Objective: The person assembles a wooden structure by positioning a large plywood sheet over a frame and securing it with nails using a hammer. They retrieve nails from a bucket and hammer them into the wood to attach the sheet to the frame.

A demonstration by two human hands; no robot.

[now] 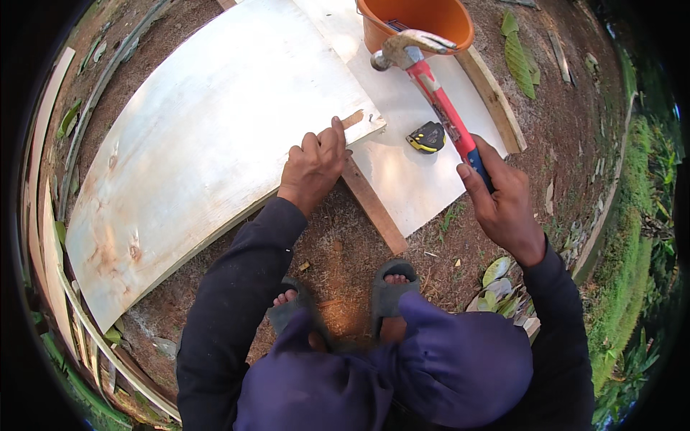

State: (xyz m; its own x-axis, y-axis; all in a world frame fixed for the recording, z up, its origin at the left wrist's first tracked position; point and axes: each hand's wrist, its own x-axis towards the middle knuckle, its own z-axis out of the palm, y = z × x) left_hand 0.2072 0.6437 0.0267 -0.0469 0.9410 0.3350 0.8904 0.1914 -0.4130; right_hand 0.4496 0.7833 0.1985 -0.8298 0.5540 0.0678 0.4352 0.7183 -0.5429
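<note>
The right hand (pixel 507 205) is closed around the dark grip at the bottom of a hammer (pixel 431 86). The red handle runs up and to the left from the fist, so the steel head sits well above the hand, raised over the rim of an orange bucket (pixel 417 21). The claw points right and the striking face points left and down.

The left hand (pixel 315 164) lies knuckles-up on the near right corner of a large pale plywood sheet (pixel 208 144), fingers curled and pressing on the edge. Whether the fingers pinch anything is hidden by the hand itself. Just past the fingertips, at that same corner, a short end of a wooden batten (pixel 374 205) shows on top of the sheet, and a small dark mark, perhaps a nail, sits beside it near the sheet's right edge; it is too small to be sure. The batten runs on from under the hand, down and to the right across bare soil, toward the person's sandalled feet (pixel 392 280).

A second, flatter board (pixel 410 172) lies to the right of the batten, under the hammer handle. A black and yellow tape measure (pixel 428 136) rests on it, between the two hands and just left of the handle. A wooden strip (pixel 492 97) borders that board's far right edge.
</note>
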